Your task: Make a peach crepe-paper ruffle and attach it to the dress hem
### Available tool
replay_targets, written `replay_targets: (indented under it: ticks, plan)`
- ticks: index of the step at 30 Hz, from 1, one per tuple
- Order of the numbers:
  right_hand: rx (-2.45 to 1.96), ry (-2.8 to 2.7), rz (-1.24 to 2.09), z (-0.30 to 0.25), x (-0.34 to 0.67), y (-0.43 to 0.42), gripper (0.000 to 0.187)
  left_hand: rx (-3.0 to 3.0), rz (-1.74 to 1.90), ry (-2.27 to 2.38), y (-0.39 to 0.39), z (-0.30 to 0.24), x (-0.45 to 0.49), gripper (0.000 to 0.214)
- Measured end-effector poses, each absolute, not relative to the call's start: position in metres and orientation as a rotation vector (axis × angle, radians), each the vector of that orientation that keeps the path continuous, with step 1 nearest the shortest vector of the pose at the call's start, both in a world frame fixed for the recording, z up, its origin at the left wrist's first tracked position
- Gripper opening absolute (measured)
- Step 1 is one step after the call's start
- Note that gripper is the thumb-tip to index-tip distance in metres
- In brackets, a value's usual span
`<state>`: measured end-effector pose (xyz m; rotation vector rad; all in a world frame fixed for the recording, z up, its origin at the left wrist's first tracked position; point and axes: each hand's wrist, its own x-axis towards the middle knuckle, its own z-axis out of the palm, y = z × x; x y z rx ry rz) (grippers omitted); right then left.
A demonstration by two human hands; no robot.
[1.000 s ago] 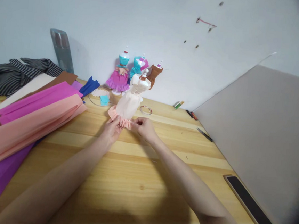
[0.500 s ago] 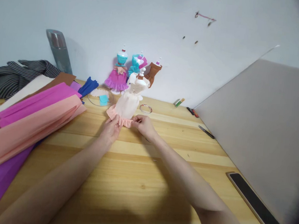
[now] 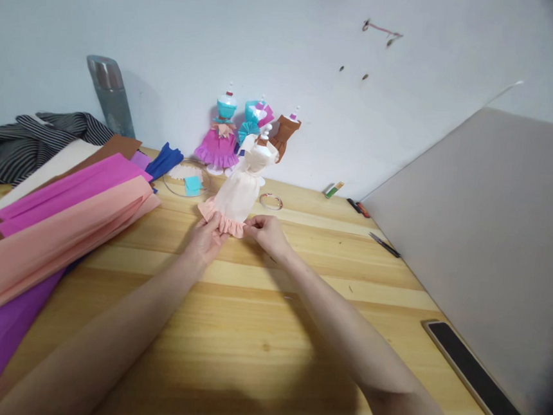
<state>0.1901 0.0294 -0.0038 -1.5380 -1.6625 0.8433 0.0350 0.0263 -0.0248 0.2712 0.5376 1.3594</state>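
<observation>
A small mannequin in a cream paper dress [image 3: 242,188] with a salmon ruffle hem [image 3: 222,220] stands on the wooden table [image 3: 257,322]. My left hand [image 3: 207,239] pinches the ruffle at its lower left. My right hand [image 3: 265,233] pinches the ruffle's right end, fingers closed on the paper. Behind the dress stand three other dressed mannequins: a pink and teal one [image 3: 221,139], a teal and magenta one [image 3: 255,120], and a brown one [image 3: 285,135].
Sheets of salmon, magenta, purple and brown crepe paper [image 3: 57,220] lie at left, by striped cloth [image 3: 25,143] and a steel flask [image 3: 108,94]. A tape ring [image 3: 270,201], glue stick [image 3: 332,190], scissors [image 3: 385,245], phone [image 3: 477,378] and a grey board [image 3: 496,240] lie to the right.
Both hands stay pinched on the ruffle hem with only small shifts of the fingers. The view has tilted slightly.
</observation>
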Motion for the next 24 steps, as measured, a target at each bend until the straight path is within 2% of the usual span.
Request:
replay_targets:
  ticks: [14,21,24]
  plan:
    - [-1.581,-1.669,0.769,-0.0012,0.1904,0.0278,0.017,0.218,1.376,0.570,0.0270,-0.0245,0.0350,0.010]
    - [-1.606,-1.701,0.702,0.0003,0.1874,0.0282,0.015,0.285,1.396,0.507,0.0292,-0.0297,0.0346,0.024]
    - [-1.598,-1.703,0.691,0.0002,0.1846,0.0293,0.016,0.338,1.380,0.434,0.0259,-0.0277,0.0328,0.017]
